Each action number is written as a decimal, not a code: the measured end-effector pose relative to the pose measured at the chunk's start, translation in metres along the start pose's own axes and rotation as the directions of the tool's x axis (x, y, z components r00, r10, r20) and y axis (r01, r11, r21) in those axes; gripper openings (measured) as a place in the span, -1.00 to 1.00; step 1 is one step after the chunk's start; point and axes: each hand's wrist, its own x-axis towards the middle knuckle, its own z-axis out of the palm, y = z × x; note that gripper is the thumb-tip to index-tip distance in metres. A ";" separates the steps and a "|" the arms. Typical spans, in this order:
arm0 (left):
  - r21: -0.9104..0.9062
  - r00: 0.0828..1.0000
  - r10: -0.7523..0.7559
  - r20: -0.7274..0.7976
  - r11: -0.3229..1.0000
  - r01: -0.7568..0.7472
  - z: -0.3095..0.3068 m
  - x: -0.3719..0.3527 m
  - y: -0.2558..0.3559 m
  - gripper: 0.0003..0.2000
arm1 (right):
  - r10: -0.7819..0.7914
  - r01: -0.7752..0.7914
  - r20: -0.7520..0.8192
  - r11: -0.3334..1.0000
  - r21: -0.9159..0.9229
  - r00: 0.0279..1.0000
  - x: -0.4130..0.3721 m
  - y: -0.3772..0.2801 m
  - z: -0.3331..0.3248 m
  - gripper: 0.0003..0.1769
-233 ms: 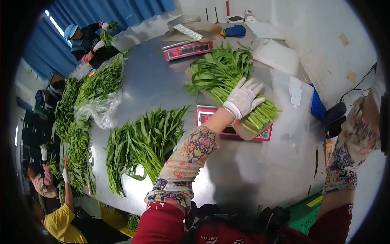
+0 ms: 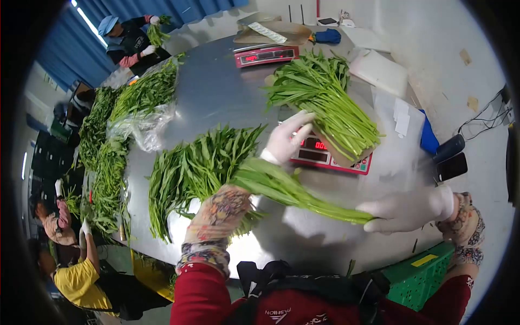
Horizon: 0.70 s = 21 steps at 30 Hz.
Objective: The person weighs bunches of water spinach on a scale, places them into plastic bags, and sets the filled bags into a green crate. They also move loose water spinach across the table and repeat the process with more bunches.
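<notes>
A large bunch of water spinach (image 2: 346, 116) lies on a thin plate on a red digital scale (image 2: 330, 157), stems towards the lower right. My left hand (image 2: 287, 138), in a white glove, is at the scale's left side by this bunch, its bent fingers and thumb apart with nothing visible between them. Across my front, a smaller bunch of water spinach (image 2: 292, 189) is gripped at its stem ends by my gloved right hand (image 2: 409, 210), which is blurred. The leafy end passes over my left forearm. Another pile of water spinach (image 2: 206, 165) rests on the metal table at left.
A second red scale (image 2: 266, 56) stands at the back, with a blue glove (image 2: 327, 36) beyond it. Clear plastic bags (image 2: 378, 67) are stacked at right. A green crate (image 2: 420, 276) is below the table's front edge. Several people work along the left side near heaped greens (image 2: 108, 189).
My left hand has come off the large bunch and moved to its left. My right hand has come into view with the smaller bunch. The whole view has shifted slightly.
</notes>
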 end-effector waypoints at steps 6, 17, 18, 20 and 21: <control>-0.503 0.844 -0.533 -0.061 0.747 0.435 -0.100 -0.130 -0.001 -0.66 | 0.179 -0.127 -0.114 0.924 0.360 0.977 0.017 -0.052 -0.006 -0.83; -0.307 0.506 -0.570 -0.647 0.803 0.511 -0.175 -0.327 -0.007 -0.59 | -0.243 0.287 -0.871 0.950 -0.124 0.427 0.249 -0.050 0.026 -0.69; -0.325 0.466 -0.589 -0.661 0.784 0.529 -0.163 -0.339 -0.021 -0.60 | -0.229 0.172 -0.878 0.970 -0.171 0.420 0.281 -0.022 0.046 -0.67; -0.261 0.373 -0.626 -0.684 0.688 0.677 -0.134 -0.347 -0.021 -0.57 | -0.234 -0.033 -0.823 0.956 -0.292 0.518 0.323 0.020 0.090 -0.61; -0.320 0.361 -0.683 -0.635 0.658 0.682 -0.120 -0.342 -0.018 -0.55 | -0.090 -0.093 -0.776 0.978 -0.189 0.624 0.341 0.042 0.110 -0.57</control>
